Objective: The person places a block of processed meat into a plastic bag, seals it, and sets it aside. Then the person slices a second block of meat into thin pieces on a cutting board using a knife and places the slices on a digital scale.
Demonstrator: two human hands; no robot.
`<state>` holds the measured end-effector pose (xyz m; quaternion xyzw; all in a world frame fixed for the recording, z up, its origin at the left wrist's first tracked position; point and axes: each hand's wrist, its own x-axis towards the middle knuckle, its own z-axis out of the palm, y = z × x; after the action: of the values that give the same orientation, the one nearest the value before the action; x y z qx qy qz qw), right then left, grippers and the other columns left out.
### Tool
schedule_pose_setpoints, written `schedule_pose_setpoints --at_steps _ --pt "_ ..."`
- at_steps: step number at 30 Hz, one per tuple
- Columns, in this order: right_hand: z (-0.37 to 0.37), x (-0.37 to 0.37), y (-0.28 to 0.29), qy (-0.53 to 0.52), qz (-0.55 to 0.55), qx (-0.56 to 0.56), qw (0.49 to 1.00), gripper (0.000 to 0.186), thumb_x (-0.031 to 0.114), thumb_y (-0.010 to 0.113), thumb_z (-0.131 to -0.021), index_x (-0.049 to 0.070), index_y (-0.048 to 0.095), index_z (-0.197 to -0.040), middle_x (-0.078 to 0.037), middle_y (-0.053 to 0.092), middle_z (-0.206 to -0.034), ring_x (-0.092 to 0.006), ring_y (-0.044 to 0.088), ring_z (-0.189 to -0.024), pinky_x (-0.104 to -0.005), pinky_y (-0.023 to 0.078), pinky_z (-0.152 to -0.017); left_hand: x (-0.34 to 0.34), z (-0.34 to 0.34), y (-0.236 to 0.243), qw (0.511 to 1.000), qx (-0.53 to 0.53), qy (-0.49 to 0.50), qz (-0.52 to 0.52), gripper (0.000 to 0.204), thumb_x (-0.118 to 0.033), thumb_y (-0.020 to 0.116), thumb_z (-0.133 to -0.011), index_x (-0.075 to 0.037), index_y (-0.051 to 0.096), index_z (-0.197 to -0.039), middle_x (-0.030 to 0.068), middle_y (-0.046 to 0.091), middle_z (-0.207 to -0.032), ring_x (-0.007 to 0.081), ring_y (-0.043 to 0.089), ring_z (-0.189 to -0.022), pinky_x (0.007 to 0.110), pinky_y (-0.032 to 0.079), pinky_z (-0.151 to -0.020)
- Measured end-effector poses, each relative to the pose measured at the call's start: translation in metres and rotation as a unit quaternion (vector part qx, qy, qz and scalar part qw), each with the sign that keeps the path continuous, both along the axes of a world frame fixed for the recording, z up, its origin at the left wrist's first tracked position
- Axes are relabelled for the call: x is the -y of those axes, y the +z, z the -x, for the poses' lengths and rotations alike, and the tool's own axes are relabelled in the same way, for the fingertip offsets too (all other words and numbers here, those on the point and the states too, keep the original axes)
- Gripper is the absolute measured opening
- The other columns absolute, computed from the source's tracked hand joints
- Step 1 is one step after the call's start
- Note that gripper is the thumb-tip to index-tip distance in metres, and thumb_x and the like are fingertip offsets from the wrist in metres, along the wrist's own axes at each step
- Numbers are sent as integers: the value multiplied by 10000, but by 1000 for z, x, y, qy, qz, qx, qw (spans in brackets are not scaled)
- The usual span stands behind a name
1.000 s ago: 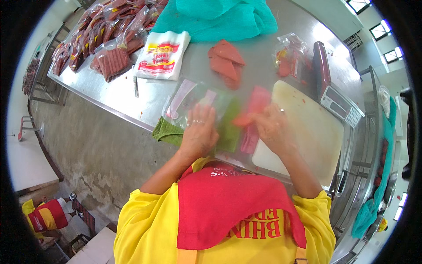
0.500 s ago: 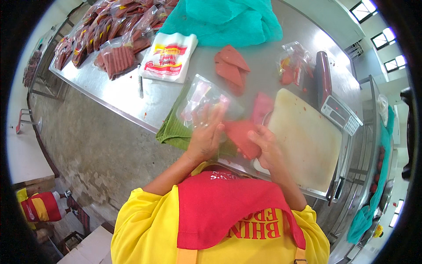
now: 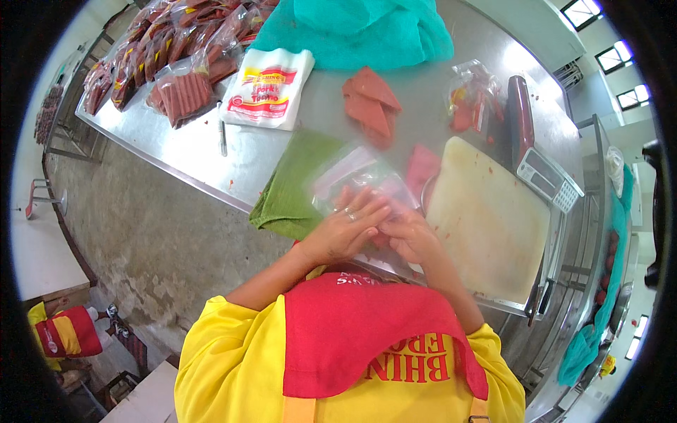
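Observation:
Over the near edge of the steel table, my two hands meet at a clear plastic bag (image 3: pixel 356 169). My left hand (image 3: pixel 349 224) lies across the bag's near part, its fingers close together and overlapping the right fingertips. My right hand (image 3: pixel 410 236) is closed round reddish meat slices (image 3: pixel 381 241), mostly hidden by the fingers and the bag. Whether the slices are inside the bag I cannot tell. Beneath and left of the bag is a green cloth (image 3: pixel 293 187). Beyond it lies a small stack of meat slices (image 3: pixel 371 106).
A white cutting board (image 3: pixel 486 218) stands to the right, beside a digital scale (image 3: pixel 549 180). Printed white bags (image 3: pixel 268 92), a pen (image 3: pixel 223 137) and piled meat packs (image 3: pixel 180 92) are on the left. A teal plastic sheet (image 3: pixel 356 32) covers the far side.
My hands have come together, the right moving left with the meat slices, now mostly covered. The plastic bag has shifted right and toward me, uncovering more of the green cloth.

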<state>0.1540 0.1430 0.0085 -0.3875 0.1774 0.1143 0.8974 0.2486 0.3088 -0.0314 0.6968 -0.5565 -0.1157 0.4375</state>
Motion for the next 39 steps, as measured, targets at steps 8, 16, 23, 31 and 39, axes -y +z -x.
schedule_pose_setpoints --at_steps 8,16,23,31,39 --pt "-51 -20 -16 -54 46 -120 990 526 69 598 -833 53 440 -1335 -45 540 -1224 -176 553 -1062 -293 463 -883 -17 0 1 995 64 72 -28 425 -137 507 -929 -34 472 -1341 144 436 -1408 356 283 -1376 493 91 -1138" --pt "-62 -1 -39 244 466 21 850 499 193 567 -857 125 467 -1342 -125 633 -1112 -225 613 -915 -371 479 -789 -21 3 -3 993 57 108 -3 490 -112 545 -900 -39 415 -1366 157 410 -1417 385 263 -1372 527 157 -1120" --pt "-87 -5 -5 443 598 45 666 398 175 632 -725 -11 589 -1075 -268 629 -948 -373 631 -849 -413 505 -713 -18 -1 -14 989 -14 145 24 464 -137 472 -941 -12 383 -1379 221 404 -1397 390 299 -1352 516 174 -1120" --pt "-180 77 29 107 661 85 738 404 283 683 -771 11 610 -1060 -196 650 -1013 -325 629 -938 -436 495 -803 -9 -2 -12 980 28 191 -49 540 -282 621 -863 7 468 -1293 200 522 -1280 368 469 -1221 485 307 -1053" --pt "-273 95 12 75 782 -86 613 432 283 700 -661 4 642 -986 -254 640 -1002 -401 621 -971 -423 515 -795 -3 -1 3 968 106 168 -150 722 -270 659 -778 4 362 -1376 218 391 -1409 414 292 -1346 521 184 -1101"
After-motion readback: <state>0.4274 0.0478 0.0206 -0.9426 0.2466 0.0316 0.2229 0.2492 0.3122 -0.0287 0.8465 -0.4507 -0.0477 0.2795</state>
